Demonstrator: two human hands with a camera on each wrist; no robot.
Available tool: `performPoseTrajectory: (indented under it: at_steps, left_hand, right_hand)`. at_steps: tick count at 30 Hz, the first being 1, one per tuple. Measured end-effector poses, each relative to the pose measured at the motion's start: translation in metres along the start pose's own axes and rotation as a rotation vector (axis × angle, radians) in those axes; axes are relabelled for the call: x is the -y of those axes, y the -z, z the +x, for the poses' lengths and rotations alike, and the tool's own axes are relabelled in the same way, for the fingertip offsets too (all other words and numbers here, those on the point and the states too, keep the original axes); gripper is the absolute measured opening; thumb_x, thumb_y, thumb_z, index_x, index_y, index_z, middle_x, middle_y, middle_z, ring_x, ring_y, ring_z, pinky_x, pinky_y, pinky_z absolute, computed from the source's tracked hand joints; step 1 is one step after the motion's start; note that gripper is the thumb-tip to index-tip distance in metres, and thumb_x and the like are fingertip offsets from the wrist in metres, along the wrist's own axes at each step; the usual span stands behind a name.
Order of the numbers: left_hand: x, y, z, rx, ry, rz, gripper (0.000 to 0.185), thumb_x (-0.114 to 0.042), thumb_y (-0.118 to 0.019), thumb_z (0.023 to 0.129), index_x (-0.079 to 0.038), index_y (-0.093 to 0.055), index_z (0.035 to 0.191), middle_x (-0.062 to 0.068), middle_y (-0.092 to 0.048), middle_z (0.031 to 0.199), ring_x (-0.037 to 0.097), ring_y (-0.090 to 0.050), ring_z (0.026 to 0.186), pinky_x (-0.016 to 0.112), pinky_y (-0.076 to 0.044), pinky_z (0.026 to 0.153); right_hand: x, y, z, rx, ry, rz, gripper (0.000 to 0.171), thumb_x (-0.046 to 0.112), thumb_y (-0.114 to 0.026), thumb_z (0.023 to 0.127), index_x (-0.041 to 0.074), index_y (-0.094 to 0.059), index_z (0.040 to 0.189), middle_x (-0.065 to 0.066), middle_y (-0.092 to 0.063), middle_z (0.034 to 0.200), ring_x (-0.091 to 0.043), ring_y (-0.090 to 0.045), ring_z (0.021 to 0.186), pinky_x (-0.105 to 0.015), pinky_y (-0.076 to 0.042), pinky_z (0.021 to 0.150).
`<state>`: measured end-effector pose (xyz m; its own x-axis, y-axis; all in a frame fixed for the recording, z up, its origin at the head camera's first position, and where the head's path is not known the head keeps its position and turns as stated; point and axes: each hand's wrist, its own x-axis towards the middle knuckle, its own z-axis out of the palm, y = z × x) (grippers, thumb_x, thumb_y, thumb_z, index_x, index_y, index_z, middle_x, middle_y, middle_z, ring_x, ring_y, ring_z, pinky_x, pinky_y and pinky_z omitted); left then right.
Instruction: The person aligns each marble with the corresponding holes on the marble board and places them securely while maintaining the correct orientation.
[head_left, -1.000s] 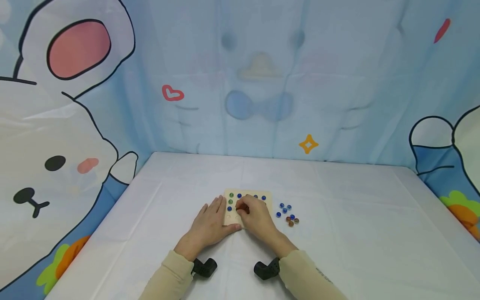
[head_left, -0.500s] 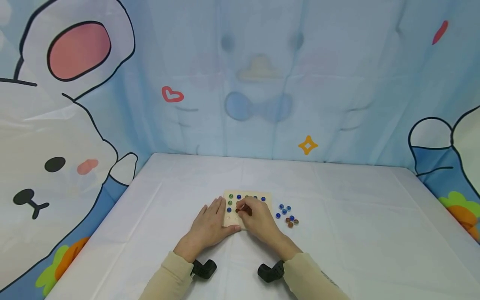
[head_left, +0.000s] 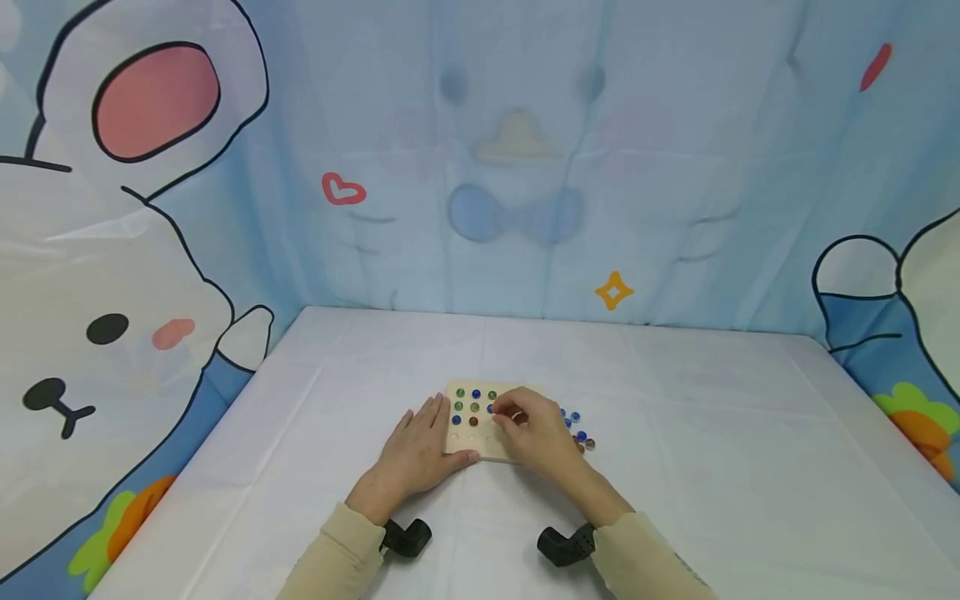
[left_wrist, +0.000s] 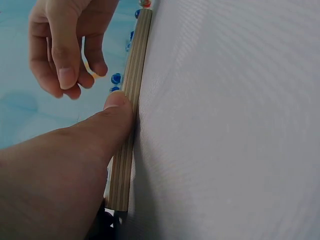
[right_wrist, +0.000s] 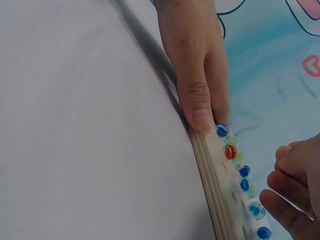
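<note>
White tabletop (head_left: 712, 433): left hand (head_left: 420, 450) rests, fingers straight, against a pale wooden board (head_left: 466, 447) of coloured glass marbles (head_left: 473, 422); right hand (head_left: 542, 429) hovers, fingers parted.

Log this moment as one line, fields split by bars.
left hand: on edge of wooden board | right hand: above board, no held marble visible | brown marble: seated in board | loose marbles: right of board

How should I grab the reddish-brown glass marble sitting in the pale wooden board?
Probably pinch the reddish-brown glass marble by its exposed sides, from above and your near side: its round top protrudes above the pale wooden board, and the hole nearer you looks empty.
</note>
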<state>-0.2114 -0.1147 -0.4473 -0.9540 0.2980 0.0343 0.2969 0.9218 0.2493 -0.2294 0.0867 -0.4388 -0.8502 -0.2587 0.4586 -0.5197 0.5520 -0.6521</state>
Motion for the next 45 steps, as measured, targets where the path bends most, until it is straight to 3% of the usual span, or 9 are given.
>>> performPoseTrajectory:
  at_steps: [5,15,32,38,45]
  left_hand:
    - [0.001,0.0,0.001,-0.01,-0.001,0.009,0.096,-0.064,-0.054,0.092,0.003,-0.025,0.155,0.02,-0.03,0.161,0.033,-0.03,0.15,0.053,-0.029,0.12]
    - [0.0,0.001,-0.001,-0.003,0.006,-0.005,0.096,-0.063,-0.056,0.092,0.002,-0.025,0.155,0.019,-0.029,0.161,0.032,-0.029,0.15,0.051,-0.028,0.121]
    - [0.001,0.001,-0.003,0.007,0.001,-0.042,0.096,-0.062,-0.055,0.093,0.002,-0.022,0.156,0.018,-0.027,0.162,0.032,-0.026,0.151,0.052,-0.024,0.122]
    - [0.0,0.0,-0.002,0.001,0.0,-0.035,0.096,-0.063,-0.055,0.093,0.002,-0.023,0.156,0.019,-0.027,0.162,0.032,-0.027,0.151,0.052,-0.025,0.122]
    - [0.001,0.0,-0.002,0.001,0.001,-0.036,0.095,-0.063,-0.055,0.093,0.001,-0.023,0.156,0.018,-0.027,0.162,0.032,-0.026,0.151,0.052,-0.025,0.122]
  right_hand:
    - [-0.001,0.013,-0.004,-0.029,0.031,-0.013,0.012,-0.002,-0.074,0.085,0.003,-0.07,0.095,-0.003,-0.071,0.093,-0.012,-0.065,0.081,-0.021,-0.058,0.07]
    - [-0.012,0.038,-0.021,-0.074,0.009,-0.049,0.015,-0.003,-0.074,0.085,0.005,-0.07,0.096,-0.002,-0.07,0.094,-0.011,-0.064,0.084,-0.023,-0.058,0.072]
    - [-0.031,0.061,-0.04,-0.096,0.001,-0.143,0.017,-0.006,-0.074,0.084,0.006,-0.068,0.096,0.001,-0.068,0.093,-0.008,-0.062,0.081,-0.023,-0.057,0.07]
    - [-0.04,0.068,-0.046,-0.082,-0.044,-0.137,0.016,-0.006,-0.072,0.085,0.005,-0.068,0.096,0.001,-0.066,0.089,-0.008,-0.062,0.074,-0.021,-0.056,0.065]
    - [-0.044,0.068,-0.053,-0.068,-0.09,-0.219,0.018,-0.002,-0.076,0.083,0.007,-0.069,0.096,0.002,-0.066,0.087,-0.009,-0.06,0.079,-0.022,-0.055,0.068]
